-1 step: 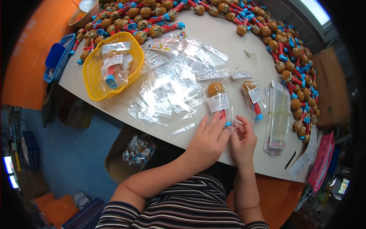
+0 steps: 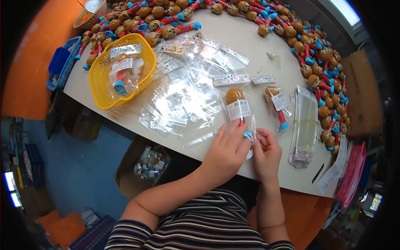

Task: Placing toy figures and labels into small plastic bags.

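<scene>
A toy with a round brown head, red handle and blue end lies in a clear plastic bag (image 2: 238, 109) near the table's front edge. My left hand (image 2: 225, 148) rests over its lower end with fingers stretched out flat. Close beside it, my right hand (image 2: 266, 154) is closed, thumb against fingers, on the open end of the bag, where a flap of clear film stands up between the hands. A second bagged toy (image 2: 278, 102) lies just to the right. Left of my hands spreads a heap of clear empty bags (image 2: 183, 104).
A yellow basket (image 2: 95, 85) holds a bagged toy. Unbagged toys (image 2: 329, 100) line the table's back and right. A banded stack of bags (image 2: 305, 125) and a black pen-like tool (image 2: 317, 173) lie right. Below the edge stands a carton (image 2: 127, 177) of bagged toys.
The film at the bag's end stands up a little higher between my hands. My right fingers have curled in slightly; my left hand stays nearly in place.
</scene>
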`<state>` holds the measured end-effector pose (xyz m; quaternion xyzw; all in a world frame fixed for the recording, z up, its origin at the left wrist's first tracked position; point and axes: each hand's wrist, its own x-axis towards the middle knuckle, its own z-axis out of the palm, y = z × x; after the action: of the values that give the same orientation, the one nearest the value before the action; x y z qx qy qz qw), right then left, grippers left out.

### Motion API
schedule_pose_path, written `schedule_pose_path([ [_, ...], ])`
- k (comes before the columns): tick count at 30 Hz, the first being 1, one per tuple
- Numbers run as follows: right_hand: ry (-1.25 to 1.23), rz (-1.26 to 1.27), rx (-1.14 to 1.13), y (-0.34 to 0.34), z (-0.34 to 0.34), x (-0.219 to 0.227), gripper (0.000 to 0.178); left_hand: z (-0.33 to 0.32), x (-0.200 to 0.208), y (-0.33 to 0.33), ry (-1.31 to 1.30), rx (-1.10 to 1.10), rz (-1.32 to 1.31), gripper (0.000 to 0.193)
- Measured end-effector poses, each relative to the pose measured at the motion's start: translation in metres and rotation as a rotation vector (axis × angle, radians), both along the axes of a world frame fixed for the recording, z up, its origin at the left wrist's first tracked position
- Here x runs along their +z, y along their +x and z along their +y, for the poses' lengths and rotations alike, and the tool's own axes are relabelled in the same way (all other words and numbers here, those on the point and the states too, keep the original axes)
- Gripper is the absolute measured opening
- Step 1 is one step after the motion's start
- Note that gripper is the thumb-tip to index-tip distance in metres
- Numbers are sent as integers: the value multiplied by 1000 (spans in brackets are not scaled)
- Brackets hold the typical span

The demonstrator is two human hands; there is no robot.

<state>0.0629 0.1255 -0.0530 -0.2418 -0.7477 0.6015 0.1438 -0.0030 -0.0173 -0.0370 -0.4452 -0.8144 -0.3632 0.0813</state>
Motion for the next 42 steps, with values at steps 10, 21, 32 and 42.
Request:
schedule_pose_path([
  [10, -441, -233, 115, 11, 6, 33, 29, -7, -3, 11, 182, 14, -34, 27],
  [21, -1047, -64, -17, 21, -9, 23, 32, 1, -18, 21, 180, 179, -159, 21],
  [32, -116, -234, 125, 9, 9, 32, 21, -9, -17, 16, 143, 101, -97, 23],
  [42, -668, -218, 12, 11, -2, 26, 16, -2, -21, 20, 186, 116, -76, 25],
])
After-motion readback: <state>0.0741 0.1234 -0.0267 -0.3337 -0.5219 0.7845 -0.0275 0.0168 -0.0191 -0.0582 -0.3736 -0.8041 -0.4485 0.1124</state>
